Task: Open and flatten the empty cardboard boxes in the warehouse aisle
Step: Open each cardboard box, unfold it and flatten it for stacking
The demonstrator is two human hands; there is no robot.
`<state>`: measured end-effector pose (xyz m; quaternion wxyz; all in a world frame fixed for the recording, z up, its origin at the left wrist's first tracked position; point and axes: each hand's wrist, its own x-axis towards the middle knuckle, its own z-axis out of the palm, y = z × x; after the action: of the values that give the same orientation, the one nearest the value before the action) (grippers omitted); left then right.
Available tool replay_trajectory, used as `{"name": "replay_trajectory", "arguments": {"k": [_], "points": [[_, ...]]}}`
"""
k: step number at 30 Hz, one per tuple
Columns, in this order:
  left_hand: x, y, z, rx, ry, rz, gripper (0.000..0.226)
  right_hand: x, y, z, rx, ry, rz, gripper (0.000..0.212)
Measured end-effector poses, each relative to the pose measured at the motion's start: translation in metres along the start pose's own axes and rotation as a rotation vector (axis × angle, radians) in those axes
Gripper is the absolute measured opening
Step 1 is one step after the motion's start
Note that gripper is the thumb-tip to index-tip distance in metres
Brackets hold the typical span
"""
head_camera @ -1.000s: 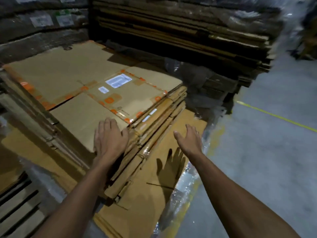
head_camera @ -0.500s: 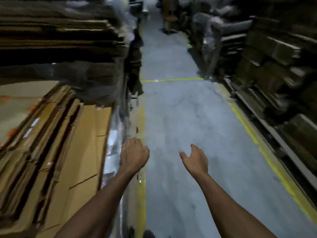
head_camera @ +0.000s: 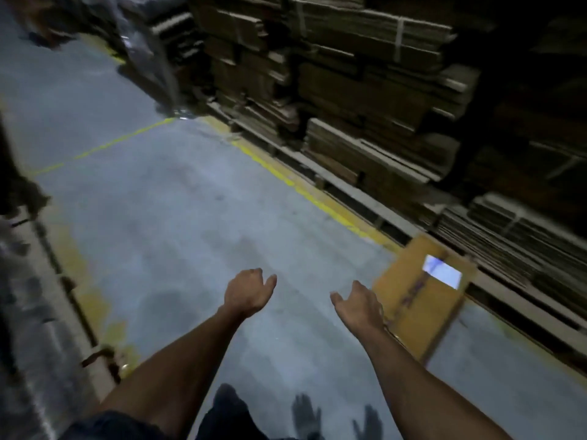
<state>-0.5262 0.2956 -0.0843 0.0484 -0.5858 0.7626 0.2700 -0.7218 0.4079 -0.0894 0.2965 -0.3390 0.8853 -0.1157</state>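
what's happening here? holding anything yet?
No. A person stands in a warehouse aisle with both hands empty over the concrete floor. The left hand hangs loosely curled; the right hand is open, nearest a cardboard box with a white label lying on the floor by the stacked flattened cardboard. The box is untouched.

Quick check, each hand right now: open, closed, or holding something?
Left hand: open, fingers loosely curled, holding nothing, over the floor.
Right hand: open, empty, just in front of the cardboard box, not gripping it.
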Motion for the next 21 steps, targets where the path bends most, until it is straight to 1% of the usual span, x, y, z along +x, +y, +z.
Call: {"name": "replay_trajectory", "arguments": {"k": [3, 8, 11, 13, 17, 21], "points": [[0.019, 0.077, 0.031, 0.073, -0.054, 0.127, 0.059, 0.015, 0.064, -0.035, 0.079, 0.068, 0.159, 0.065], [0.067, 0.176, 0.078, 0.196, -0.160, 0.275, 0.061, 0.055, 0.132, -0.068, 0.196, 0.128, 0.364, 0.073], [0.105, 0.226, 0.109, 0.226, -0.226, 0.322, 0.063, 0.093, 0.164, -0.080, 0.208, 0.131, 0.461, 0.073], [0.137, 0.257, 0.135, 0.255, -0.268, 0.350, 0.065, 0.126, 0.184, -0.086, 0.230, 0.135, 0.537, 0.072], [0.205, 0.305, 0.188, 0.323, -0.346, 0.429, 0.066, 0.195, 0.228, -0.087, 0.267, 0.155, 0.613, 0.074], [0.272, 0.337, 0.260, 0.374, -0.395, 0.478, 0.067, 0.258, 0.285, -0.067, 0.273, 0.129, 0.689, 0.082]]}}
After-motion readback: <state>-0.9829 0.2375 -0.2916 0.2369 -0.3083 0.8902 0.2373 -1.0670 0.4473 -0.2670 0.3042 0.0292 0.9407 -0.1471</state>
